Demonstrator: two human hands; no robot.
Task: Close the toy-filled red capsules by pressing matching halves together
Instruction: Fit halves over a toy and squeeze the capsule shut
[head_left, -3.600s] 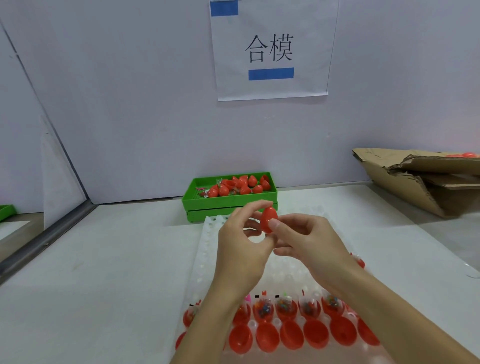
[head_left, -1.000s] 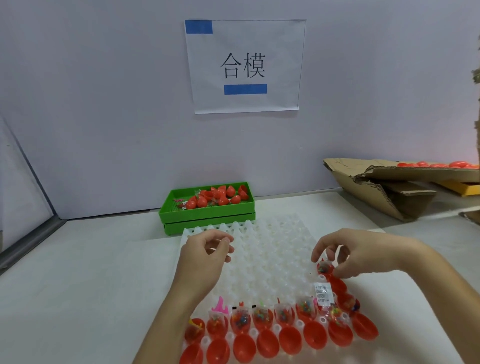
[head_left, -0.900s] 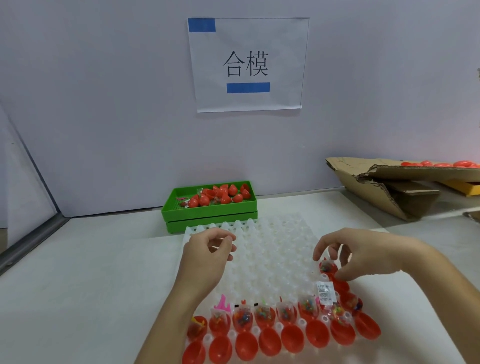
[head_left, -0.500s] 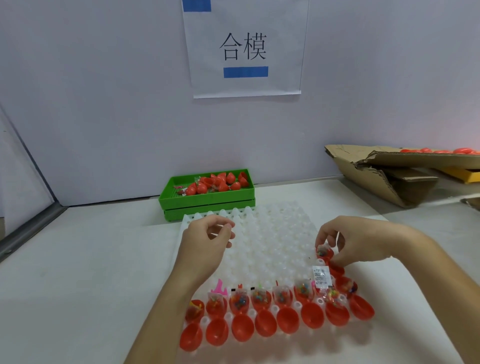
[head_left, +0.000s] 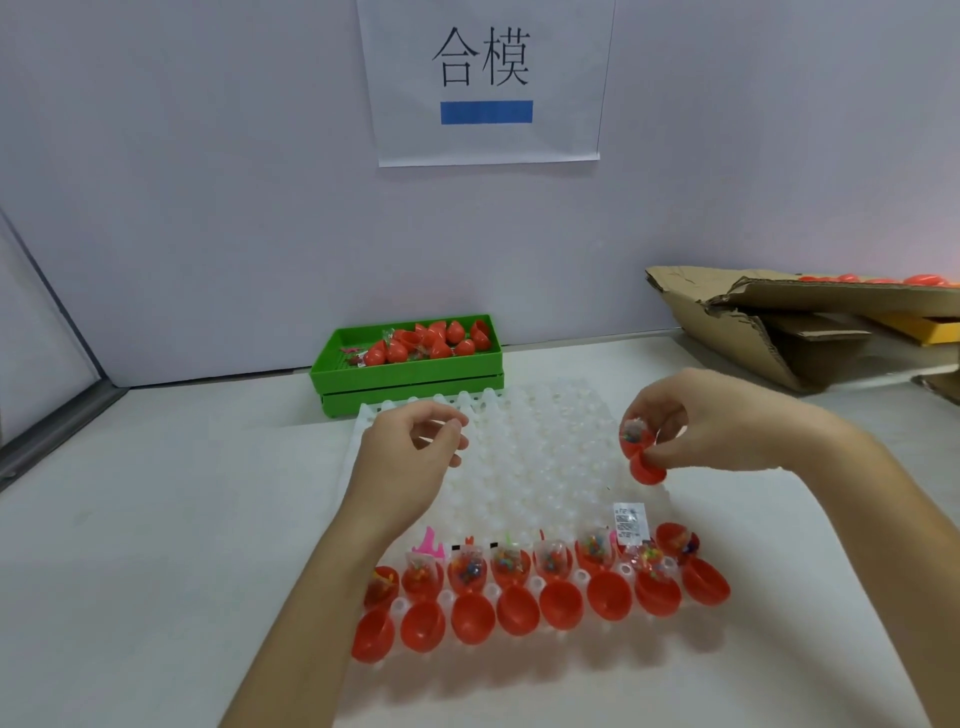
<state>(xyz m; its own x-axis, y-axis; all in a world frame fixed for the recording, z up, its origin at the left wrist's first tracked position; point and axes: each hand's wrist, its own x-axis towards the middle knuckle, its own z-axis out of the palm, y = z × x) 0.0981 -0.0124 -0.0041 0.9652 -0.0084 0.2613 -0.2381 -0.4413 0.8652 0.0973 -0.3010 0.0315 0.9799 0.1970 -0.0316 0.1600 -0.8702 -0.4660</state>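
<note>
Red capsule half (head_left: 645, 464), toy-filled, pinched in right hand (head_left: 711, 421) above white tray (head_left: 540, 457). Left hand (head_left: 410, 460) loosely curled, holding nothing. Open halves (head_left: 561, 603) rowed along tray's near edge. Likely light, stiff, slick plastic; best taken by rounded outer shell, clear of rim.

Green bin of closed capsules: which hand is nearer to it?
Left. The left hand hovers just in front of the green bin; the right hand is off to its right, holding a filled capsule half.
</note>
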